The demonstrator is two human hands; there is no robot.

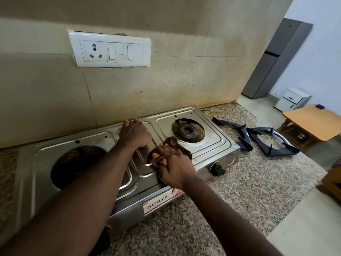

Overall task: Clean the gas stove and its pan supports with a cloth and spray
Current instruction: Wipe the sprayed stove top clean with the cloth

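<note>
Where the right hand (174,171) grips, the cloth (156,158) lies half hidden

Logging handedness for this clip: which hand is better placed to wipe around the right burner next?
Right. The right hand grips the cloth beside that burner; the left hand holds no cloth and rests at the back of the stove.

We are looking at a silver steel stove (217,145), a brown-and-orange cloth (158,159), black pan supports (244,145), a speckled grey-brown desk (249,182), a beige tiled wall (166,80) and a white switch plate (110,49).
</note>
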